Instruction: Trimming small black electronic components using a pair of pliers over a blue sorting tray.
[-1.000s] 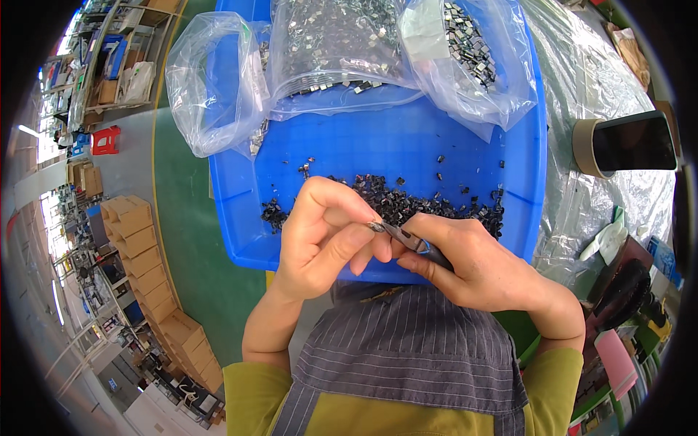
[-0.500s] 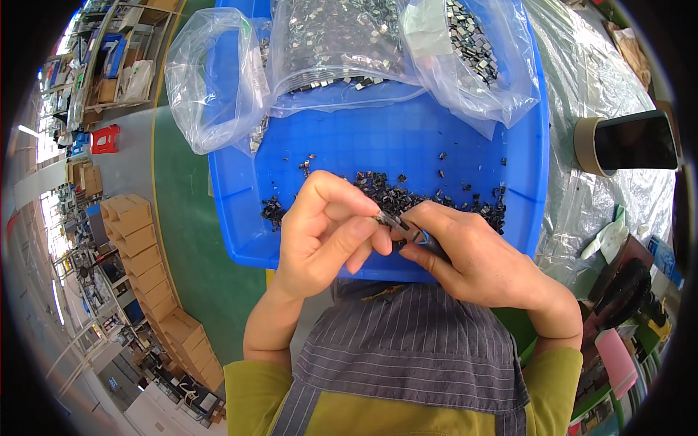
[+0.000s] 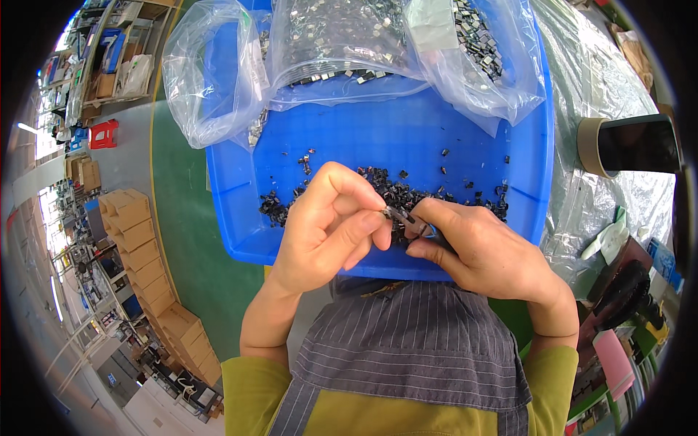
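Olive-yellow sleeves [image 3: 262, 392], grey pinstriped apron [image 3: 414, 349], bare forearms.

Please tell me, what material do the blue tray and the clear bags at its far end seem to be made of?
The blue tray looks like moulded plastic: even colour, a dull sheen and rounded rims. The clear bags appear to be thin plastic film: they are transparent, wrinkled and glossy, and the small dark and silvery parts inside show through.
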The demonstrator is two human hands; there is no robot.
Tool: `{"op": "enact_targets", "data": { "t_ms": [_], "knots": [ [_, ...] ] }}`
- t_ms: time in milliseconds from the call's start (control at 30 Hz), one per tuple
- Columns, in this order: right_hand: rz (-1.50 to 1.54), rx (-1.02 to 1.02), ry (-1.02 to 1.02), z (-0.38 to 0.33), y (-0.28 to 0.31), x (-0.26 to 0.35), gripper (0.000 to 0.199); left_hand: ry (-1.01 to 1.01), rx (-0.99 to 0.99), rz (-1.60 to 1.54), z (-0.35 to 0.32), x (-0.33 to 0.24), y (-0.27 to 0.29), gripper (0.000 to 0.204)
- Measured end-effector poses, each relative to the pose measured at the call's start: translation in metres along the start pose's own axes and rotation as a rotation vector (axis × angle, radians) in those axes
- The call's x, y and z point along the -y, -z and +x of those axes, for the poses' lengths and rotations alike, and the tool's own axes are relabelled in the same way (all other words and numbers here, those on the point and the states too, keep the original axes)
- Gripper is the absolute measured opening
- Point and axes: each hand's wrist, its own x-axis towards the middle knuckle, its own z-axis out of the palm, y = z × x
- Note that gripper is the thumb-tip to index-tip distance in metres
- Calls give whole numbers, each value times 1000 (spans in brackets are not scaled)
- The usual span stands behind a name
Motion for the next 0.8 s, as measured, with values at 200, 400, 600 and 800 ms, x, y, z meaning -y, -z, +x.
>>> {"op": "enact_targets", "data": {
  "t_ms": [200, 400, 600, 800],
  "knots": [
    [-6, -118, 2, -2, -3, 1, 22, -27, 0, 201, 3, -6, 0, 11],
    [14, -58, -84, -1, -5, 1, 20, -459, -56, 873, 9, 1, 2, 17],
    [110, -116, 44, 0, -6, -1, 24, -794, -137, 1136, 14, 6, 2, 22],
    [150, -120, -15, 3, -5, 4, 22, -854, -211, 1218, 16, 12, 3, 26]
  ]
}}
